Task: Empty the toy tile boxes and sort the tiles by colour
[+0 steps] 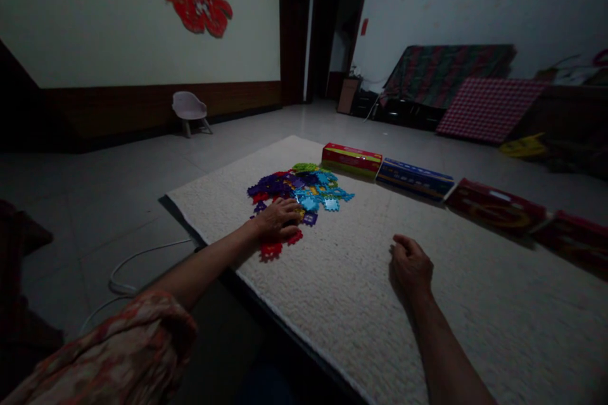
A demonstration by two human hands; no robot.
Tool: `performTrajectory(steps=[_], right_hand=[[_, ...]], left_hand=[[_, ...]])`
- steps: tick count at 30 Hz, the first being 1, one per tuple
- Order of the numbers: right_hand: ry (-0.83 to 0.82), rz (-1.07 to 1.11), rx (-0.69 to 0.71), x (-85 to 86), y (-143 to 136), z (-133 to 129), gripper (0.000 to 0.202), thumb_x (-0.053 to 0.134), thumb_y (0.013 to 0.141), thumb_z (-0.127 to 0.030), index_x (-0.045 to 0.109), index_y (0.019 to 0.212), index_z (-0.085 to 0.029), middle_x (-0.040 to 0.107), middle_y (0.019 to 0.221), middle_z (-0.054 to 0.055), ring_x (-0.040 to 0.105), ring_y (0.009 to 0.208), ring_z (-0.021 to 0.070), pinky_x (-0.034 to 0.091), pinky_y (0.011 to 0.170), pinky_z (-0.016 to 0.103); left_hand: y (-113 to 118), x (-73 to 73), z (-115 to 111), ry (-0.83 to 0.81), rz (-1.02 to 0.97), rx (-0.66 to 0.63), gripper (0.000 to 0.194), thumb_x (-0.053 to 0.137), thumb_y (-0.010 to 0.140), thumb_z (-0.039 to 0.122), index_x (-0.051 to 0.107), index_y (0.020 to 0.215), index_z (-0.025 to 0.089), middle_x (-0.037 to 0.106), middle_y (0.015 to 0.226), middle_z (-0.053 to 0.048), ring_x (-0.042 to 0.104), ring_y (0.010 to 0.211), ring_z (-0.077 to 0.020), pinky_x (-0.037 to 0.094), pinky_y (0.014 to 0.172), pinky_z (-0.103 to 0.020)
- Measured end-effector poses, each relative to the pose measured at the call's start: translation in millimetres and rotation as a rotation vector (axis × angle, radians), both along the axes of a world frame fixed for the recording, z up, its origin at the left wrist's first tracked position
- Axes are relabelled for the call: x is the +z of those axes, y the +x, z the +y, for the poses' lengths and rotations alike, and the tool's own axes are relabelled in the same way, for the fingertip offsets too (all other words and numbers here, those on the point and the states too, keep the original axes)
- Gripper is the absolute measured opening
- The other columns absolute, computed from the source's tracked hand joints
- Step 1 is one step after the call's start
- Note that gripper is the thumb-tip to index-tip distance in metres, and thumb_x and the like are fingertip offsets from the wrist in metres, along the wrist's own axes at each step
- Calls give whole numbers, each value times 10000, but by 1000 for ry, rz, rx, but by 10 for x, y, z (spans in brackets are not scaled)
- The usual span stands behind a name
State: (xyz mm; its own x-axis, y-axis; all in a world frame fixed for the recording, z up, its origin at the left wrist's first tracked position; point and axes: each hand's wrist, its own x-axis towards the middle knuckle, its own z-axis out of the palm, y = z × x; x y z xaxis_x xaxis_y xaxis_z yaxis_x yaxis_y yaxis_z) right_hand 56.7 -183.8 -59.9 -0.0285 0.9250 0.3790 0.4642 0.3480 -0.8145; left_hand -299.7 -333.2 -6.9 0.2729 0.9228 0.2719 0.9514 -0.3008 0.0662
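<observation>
Pieces (310, 204) near the table's (351, 285) left edge, our left hand (278, 218) atop, grip unclear, best spread flat; our right hand (413, 264) curled, contents unseen.

On the table (342, 304), the boxes (415, 180) (four, end to end) stand behind and right of the piled pieces (304, 191).

The surface (342, 278) is pale and coarse-textured. Near its left corner spreads a heap of toothed plastic pieces (308, 193), purple, blue, red, green and yellow. A row of boxes lines the far edge: a red-and-green box (351, 161), a blue box (415, 179), then two dark red boxes (496, 205).
</observation>
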Motion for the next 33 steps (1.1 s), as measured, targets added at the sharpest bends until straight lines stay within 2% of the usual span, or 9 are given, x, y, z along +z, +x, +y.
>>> performTrajectory(steps=[2,5,8,11,16,20,24,29,33], right_hand=[[28,-90,93,0,-149,-7,415,492,779,-365,725,1051,-155,728,1007,128,674,866,260,526,836,412],[114,-233,337,11,-511,5,424,502,790,-365,696,1112,-169,702,1145,147,662,1012,278,517,937,441],[146,-312,427,27,-918,44,460,517,783,-360,657,1179,-173,661,1260,163,608,1171,307,472,1031,482],[88,-418,412,48,-1238,68,589,535,788,-377,580,1317,-123,555,1421,210,506,1320,340,404,1098,505],[43,-597,362,85,-1542,23,664,513,848,-367,459,1449,-89,422,1545,243,374,1410,397,285,1130,600],[73,-592,339,93,-1690,0,588,500,874,-328,476,1427,-128,470,1519,205,398,1382,363,279,1130,575],[93,-541,348,84,-1837,48,550,498,877,-262,494,1412,-131,519,1478,193,434,1365,330,313,1122,526],[144,-464,417,41,-2100,122,522,501,850,-186,535,1370,-142,576,1422,184,506,1315,317,365,1099,508],[219,-318,598,3,-2231,214,534,523,812,-177,552,1345,-156,610,1385,161,551,1285,285,417,1093,467]], left_hand=[[-98,-10,132,35,2,20,308,568,919,373,702,1148,217,581,1437,-131,479,1363,-304,374,1105,-493],[-222,-4,278,79,-16,80,330,529,939,359,702,1165,192,579,1434,-153,492,1353,-299,376,1111,-490],[-265,37,265,92,-35,85,359,543,942,385,684,1222,210,562,1460,-143,479,1368,-302,381,1110,-493],[-180,75,74,53,-31,-45,425,571,930,458,645,1290,245,529,1504,-126,436,1410,-313,360,1129,-496],[101,102,-291,-53,-14,-248,400,591,898,518,664,1187,251,562,1456,-122,477,1352,-323,376,1093,-464],[165,134,-361,-94,2,-235,247,523,943,455,652,1003,253,662,1229,-87,568,1163,-259,403,1025,-417],[-1,120,-247,30,28,-158,245,498,961,400,648,1060,235,633,1298,-109,525,1258,-292,398,1048,-465],[-397,18,8,179,102,-78,303,496,973,364,642,1191,213,603,1377,-131,508,1318,-298,417,1060,-488],[-703,-3,235,244,169,65,286,502,968,350,684,1136,207,631,1323,-141,552,1258,-301,460,1020,-491]])
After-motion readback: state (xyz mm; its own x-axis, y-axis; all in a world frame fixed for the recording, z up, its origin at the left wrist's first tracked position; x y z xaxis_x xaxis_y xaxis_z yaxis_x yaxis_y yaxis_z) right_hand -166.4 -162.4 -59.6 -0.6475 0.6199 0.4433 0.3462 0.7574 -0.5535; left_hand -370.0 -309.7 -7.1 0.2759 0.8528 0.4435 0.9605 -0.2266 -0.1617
